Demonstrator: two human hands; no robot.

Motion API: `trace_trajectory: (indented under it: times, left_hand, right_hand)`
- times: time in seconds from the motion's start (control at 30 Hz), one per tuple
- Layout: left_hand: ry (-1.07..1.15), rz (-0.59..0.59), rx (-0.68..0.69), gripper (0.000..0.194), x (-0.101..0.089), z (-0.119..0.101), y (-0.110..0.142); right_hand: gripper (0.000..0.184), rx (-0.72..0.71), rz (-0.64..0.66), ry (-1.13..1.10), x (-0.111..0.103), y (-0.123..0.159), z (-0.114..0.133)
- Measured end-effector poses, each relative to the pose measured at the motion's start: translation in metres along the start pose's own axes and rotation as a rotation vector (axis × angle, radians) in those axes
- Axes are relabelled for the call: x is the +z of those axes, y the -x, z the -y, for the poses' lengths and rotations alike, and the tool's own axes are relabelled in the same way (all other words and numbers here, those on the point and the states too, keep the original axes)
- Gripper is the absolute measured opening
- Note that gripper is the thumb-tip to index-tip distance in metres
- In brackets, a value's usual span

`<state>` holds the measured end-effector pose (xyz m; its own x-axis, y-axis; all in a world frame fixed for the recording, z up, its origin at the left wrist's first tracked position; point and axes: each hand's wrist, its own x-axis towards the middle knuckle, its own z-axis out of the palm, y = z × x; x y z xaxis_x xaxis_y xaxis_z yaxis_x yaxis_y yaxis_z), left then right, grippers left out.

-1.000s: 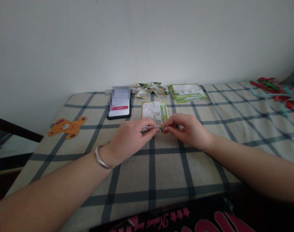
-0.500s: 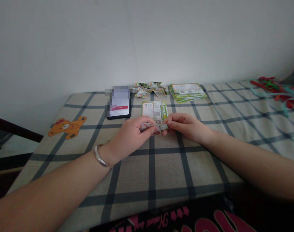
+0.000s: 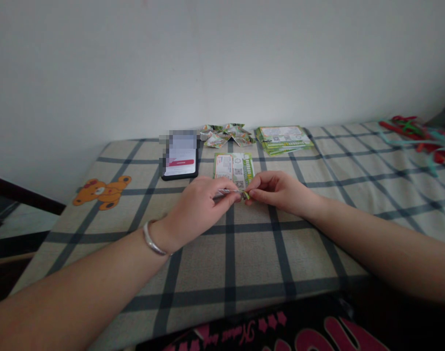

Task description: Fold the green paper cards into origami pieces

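Observation:
A small folded paper (image 3: 244,194), printed in green and white, is pinched between both hands just above the cloth. My left hand (image 3: 203,202), with a silver bangle at the wrist, grips its left part between thumb and fingers. At the other end, my right hand (image 3: 277,190) has thumb and index finger closed on the green tip. Most of the paper is hidden by the fingers. Right behind the hands lies a flat printed card (image 3: 232,165) with square codes and a green band, its near edge partly covered.
A phone (image 3: 181,158) lies lit at the back left of the checked tablecloth (image 3: 200,258). Several folded paper pieces (image 3: 227,136) sit by the wall, beside a stack of printed cards (image 3: 286,139). A bear picture (image 3: 102,193) is at left; tangled coloured strips (image 3: 419,141) at right.
Half a second ago the folded paper was tilted with its printed face showing; now it appears edge-on, its green end bent at my right fingertips. My right hand has shifted slightly left.

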<state>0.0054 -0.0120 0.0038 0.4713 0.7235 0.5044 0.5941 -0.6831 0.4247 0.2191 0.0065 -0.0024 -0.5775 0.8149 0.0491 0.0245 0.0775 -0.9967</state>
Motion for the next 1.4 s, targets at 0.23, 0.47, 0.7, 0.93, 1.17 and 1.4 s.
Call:
trace_trajectory:
  times: [0.23,0.47,0.7,0.93,1.17,1.4]
  left_hand:
    - [0.016,0.019,-0.02,0.001,0.002,-0.001,0.002]
    - [-0.042,0.022,0.057,0.002,0.002,-0.003,0.003]
    - [-0.279,0.015,0.251,0.01,-0.002,-0.006,0.001]
    - [-0.269,0.041,0.176,0.012,-0.001,-0.012,0.001]
    - [-0.255,-0.008,0.225,0.013,0.0,-0.013,0.0]
    - [-0.216,-0.029,0.242,0.01,-0.001,-0.012,0.0]
  right_hand:
    - [0.008,-0.066,-0.066,0.13,0.004,0.001,-0.005]
    - [0.004,-0.147,-0.146,0.39,0.007,0.006,-0.002]
    - [0.004,-0.191,-0.192,0.628,0.009,0.008,0.003]
    - [0.004,-0.253,-0.224,0.897,0.016,0.01,0.01]
    - [0.003,-0.192,-0.176,0.771,0.015,0.01,0.011]
    - [0.004,-0.193,-0.171,0.727,0.015,0.01,0.012]
